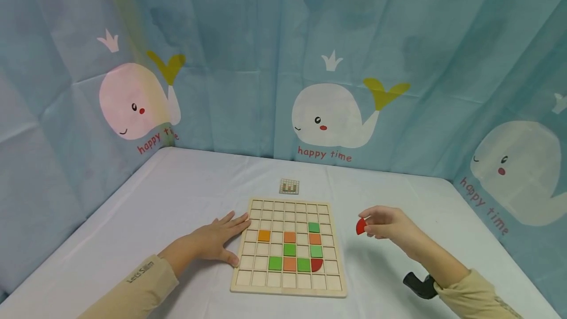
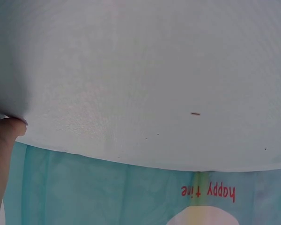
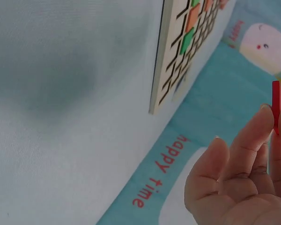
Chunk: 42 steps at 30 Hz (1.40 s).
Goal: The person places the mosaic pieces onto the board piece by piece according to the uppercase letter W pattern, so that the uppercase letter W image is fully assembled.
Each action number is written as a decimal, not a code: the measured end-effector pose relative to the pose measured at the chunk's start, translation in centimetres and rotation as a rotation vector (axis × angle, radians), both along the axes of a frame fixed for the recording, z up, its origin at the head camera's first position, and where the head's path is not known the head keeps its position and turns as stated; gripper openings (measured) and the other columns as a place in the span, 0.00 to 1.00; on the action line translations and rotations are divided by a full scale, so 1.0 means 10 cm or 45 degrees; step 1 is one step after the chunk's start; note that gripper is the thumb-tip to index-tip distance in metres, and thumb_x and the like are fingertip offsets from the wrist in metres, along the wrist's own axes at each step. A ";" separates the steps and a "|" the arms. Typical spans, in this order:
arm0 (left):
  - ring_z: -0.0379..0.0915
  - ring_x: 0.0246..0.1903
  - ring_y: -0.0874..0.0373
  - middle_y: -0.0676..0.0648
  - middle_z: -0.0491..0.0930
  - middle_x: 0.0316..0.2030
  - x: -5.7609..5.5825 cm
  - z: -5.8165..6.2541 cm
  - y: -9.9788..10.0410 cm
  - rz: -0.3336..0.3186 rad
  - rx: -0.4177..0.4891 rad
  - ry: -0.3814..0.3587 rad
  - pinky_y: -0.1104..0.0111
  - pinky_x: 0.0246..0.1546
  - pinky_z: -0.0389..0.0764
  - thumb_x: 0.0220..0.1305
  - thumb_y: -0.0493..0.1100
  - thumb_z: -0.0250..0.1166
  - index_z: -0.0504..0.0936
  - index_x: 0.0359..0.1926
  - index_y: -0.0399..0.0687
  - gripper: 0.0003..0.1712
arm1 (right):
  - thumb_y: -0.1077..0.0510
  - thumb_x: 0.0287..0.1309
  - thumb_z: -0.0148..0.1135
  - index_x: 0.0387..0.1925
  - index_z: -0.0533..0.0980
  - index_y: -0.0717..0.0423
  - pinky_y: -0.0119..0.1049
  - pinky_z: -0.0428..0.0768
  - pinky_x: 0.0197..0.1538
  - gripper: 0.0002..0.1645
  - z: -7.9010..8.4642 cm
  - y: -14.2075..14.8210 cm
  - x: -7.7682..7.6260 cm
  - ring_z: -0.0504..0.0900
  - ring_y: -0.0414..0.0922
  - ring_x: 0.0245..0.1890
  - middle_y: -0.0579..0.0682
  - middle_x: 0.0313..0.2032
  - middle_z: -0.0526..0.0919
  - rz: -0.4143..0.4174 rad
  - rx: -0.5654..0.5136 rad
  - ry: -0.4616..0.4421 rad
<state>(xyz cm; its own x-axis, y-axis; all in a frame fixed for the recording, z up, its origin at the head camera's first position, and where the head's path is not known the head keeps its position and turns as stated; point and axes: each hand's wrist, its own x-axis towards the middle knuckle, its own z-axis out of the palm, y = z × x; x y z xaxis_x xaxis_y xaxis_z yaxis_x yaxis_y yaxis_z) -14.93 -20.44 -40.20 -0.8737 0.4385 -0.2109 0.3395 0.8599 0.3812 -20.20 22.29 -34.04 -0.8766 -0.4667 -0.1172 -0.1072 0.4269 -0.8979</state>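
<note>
Between thumb and fingertips my right hand pinches a red quarter-circle piece, held above the table to the right of the board. In the right wrist view that red piece appears edge-on. My left hand lies with fingers spread, touching the left edge of the wooden grid board. Several green and orange square tiles sit in the board's cells, among them a green tile and an orange tile. Another red quarter-circle piece sits in a cell at the lower right.
Behind the board lies a small card with a grid pattern. A black curved object is under the right forearm, at the wrist. The white-covered table meets a blue curtain printed with whales at the back and sides.
</note>
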 end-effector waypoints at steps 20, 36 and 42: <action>0.38 0.73 0.38 0.44 0.49 0.75 -0.01 0.01 0.00 0.000 0.012 -0.008 0.41 0.67 0.49 0.47 0.66 0.70 0.56 0.75 0.44 0.60 | 0.65 0.58 0.66 0.48 0.78 0.68 0.41 0.81 0.47 0.16 -0.02 -0.46 0.03 0.79 0.46 0.37 0.50 0.34 0.82 0.017 0.111 0.072; 0.38 0.73 0.38 0.45 0.49 0.75 -0.01 -0.01 -0.01 -0.005 0.011 -0.002 0.40 0.67 0.49 0.48 0.66 0.69 0.56 0.75 0.45 0.60 | 0.67 0.59 0.65 0.46 0.79 0.67 0.37 0.81 0.45 0.13 -0.02 -0.72 0.00 0.78 0.45 0.38 0.49 0.35 0.82 0.123 0.086 0.128; 0.38 0.73 0.39 0.46 0.49 0.75 0.01 0.00 0.00 0.003 -0.003 -0.004 0.41 0.68 0.49 0.48 0.66 0.69 0.56 0.75 0.45 0.59 | 0.68 0.59 0.64 0.44 0.79 0.68 0.37 0.82 0.44 0.11 -0.04 -0.81 -0.03 0.78 0.45 0.37 0.50 0.33 0.82 0.193 0.061 0.108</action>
